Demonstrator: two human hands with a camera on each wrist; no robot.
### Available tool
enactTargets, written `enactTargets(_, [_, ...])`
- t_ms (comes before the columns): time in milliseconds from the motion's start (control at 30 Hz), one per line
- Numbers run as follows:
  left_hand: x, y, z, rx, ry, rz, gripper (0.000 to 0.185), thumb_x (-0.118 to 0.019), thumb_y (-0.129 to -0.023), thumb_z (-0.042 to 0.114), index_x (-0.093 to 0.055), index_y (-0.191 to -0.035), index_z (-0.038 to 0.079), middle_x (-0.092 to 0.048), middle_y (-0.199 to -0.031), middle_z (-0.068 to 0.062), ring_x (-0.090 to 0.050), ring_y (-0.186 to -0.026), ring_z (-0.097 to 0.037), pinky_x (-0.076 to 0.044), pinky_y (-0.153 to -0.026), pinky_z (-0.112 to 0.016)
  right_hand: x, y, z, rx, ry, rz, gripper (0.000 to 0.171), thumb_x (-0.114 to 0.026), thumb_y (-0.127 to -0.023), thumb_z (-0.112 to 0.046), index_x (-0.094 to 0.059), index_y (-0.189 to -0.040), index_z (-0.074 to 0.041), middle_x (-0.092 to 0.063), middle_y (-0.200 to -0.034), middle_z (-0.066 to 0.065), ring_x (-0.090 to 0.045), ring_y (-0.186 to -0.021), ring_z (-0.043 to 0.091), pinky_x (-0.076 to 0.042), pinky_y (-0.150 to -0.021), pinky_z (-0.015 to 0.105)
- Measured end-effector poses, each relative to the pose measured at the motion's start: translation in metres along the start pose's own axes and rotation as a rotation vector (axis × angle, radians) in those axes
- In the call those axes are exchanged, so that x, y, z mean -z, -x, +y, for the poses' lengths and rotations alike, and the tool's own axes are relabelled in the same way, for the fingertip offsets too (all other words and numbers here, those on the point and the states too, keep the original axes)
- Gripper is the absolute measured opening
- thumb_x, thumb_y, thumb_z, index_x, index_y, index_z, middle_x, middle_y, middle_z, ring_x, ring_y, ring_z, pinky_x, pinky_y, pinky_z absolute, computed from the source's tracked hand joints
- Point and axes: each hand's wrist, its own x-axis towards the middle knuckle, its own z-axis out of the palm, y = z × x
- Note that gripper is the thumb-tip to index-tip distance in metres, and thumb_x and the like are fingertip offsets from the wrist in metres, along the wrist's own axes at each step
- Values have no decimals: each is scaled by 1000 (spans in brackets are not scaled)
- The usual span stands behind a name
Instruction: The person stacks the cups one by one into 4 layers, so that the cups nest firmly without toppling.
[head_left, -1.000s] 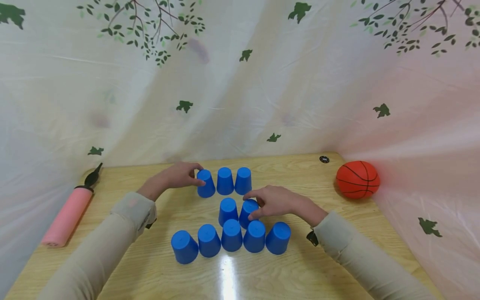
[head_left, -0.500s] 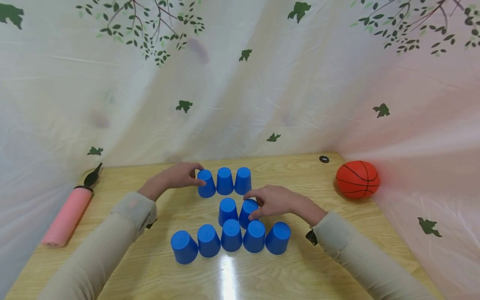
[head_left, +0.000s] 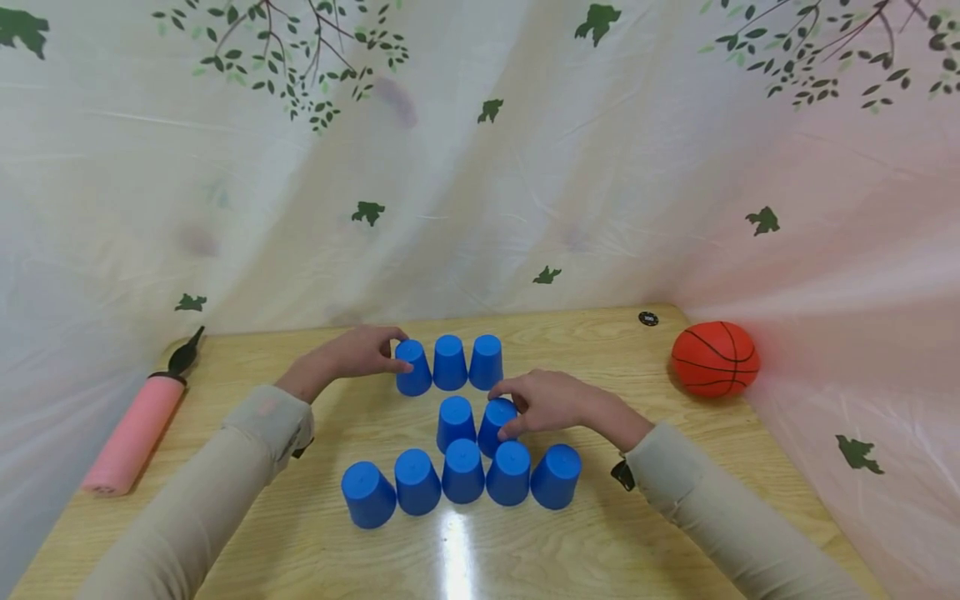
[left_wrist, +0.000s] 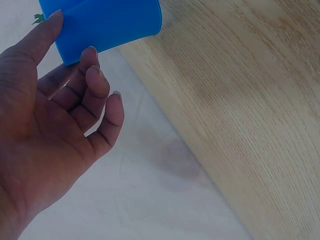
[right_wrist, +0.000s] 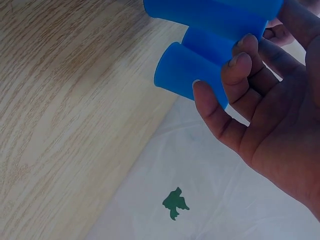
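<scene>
Upside-down blue cups stand in three rows on the wooden table in the head view. At the left end of the back row, my left hand (head_left: 356, 352) pinches a cup (head_left: 416, 379) between thumb and fingers. That blue cup (left_wrist: 112, 27) also shows in the left wrist view, the thumb on its side. My right hand (head_left: 555, 402) grips the right cup (head_left: 490, 427) of the middle pair; its partner cup (head_left: 455, 421) stands on the left. In the right wrist view, fingers partly hide the blue cups. Nearest me runs a row of several cups (head_left: 462, 475).
A pink hand pump (head_left: 138, 433) with a black nozzle lies on the left of the table (head_left: 292, 542). An orange basketball (head_left: 715, 360) sits at the right edge, near a black chip (head_left: 648, 318). A white curtain (head_left: 450, 208) hangs behind.
</scene>
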Motion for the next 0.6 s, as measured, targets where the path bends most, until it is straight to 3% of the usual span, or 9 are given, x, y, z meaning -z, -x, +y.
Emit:
enactTargets(267, [1,3,-2,-21,9,-2,61,-68,-92,50,-55,-138,13,-67,-113,-9,-62,-97,-22,-55,-82,-38,3,1,5,21,6,17,53,-74,-89,-44,-60,-136,-21,-67,-90,-8,-61,-80,12,-50,-71,30])
enactTargets(600, [4,12,-9,-49,25,-20,69,-69,-91,50,-48,-144,12,-67,-111,-11,-64,-95,-22,-55,-80,-37,15,6,16,3,10,47,57,-72,-89,-47,-59,-138,-21,-68,-96,-7,-60,-82,12,-50,-70,30])
